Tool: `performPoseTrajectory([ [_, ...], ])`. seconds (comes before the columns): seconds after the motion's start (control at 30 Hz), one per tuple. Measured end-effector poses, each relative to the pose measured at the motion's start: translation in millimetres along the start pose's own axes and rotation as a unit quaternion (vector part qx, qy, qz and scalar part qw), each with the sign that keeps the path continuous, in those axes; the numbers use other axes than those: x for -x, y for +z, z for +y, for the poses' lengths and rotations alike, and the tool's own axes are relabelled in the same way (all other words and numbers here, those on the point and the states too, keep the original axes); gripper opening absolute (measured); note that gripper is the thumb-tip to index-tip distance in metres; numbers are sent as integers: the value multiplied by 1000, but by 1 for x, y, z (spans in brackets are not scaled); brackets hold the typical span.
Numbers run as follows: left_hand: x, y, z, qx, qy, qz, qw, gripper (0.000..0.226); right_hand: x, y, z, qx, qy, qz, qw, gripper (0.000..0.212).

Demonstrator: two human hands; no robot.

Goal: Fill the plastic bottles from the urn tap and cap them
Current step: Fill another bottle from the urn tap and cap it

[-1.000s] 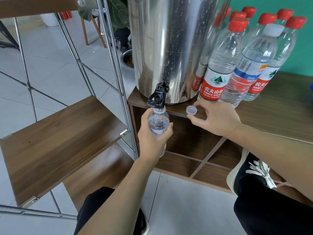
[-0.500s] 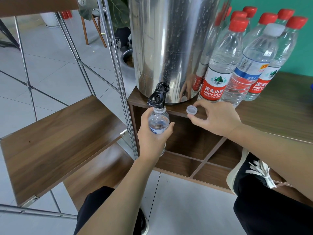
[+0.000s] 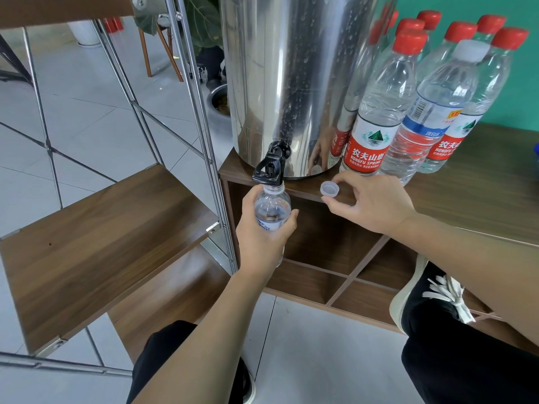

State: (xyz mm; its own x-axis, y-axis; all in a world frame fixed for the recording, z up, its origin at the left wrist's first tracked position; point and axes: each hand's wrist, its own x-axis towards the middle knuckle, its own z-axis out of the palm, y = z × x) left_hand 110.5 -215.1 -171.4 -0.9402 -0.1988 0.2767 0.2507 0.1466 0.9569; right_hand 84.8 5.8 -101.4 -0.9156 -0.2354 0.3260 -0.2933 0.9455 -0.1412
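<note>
Head view: left hand (image 3: 262,240) wraps small clear plastic bottle (image 3: 272,212) w/ mouth under black urn tap (image 3: 269,170), right hand (image 3: 370,204) pinching white cap (image 3: 330,189) on wood counter (image 3: 481,199); thin-walled, prob squashy, so grip mid-body lightly.

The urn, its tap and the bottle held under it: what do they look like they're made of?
Urn: polished metal, probably stainless steel; its mirror-like wall reflects the bottles beside it and carries water droplets.
Tap: glossy black, seemingly moulded plastic.
Bottle in the left hand: thin clear plastic; you can see through it.
Cap by the right hand: translucent whitish plastic.
</note>
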Motion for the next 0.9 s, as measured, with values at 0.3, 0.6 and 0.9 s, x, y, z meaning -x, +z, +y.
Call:
performPoseTrajectory([
  [0.3,-1,1,-2,2,-3,-3,1000,73,-1,1,2,-3,-3,1,1000,57],
  [0.6,-1,0,-1,-5,-6,-5,1000,74,-1,3,3,2,-6,3,1000,57],
  [0.9,-1,1,0,-7,-12,-6,1000,74,-1,3,3,7,-3,5,1000,57],
])
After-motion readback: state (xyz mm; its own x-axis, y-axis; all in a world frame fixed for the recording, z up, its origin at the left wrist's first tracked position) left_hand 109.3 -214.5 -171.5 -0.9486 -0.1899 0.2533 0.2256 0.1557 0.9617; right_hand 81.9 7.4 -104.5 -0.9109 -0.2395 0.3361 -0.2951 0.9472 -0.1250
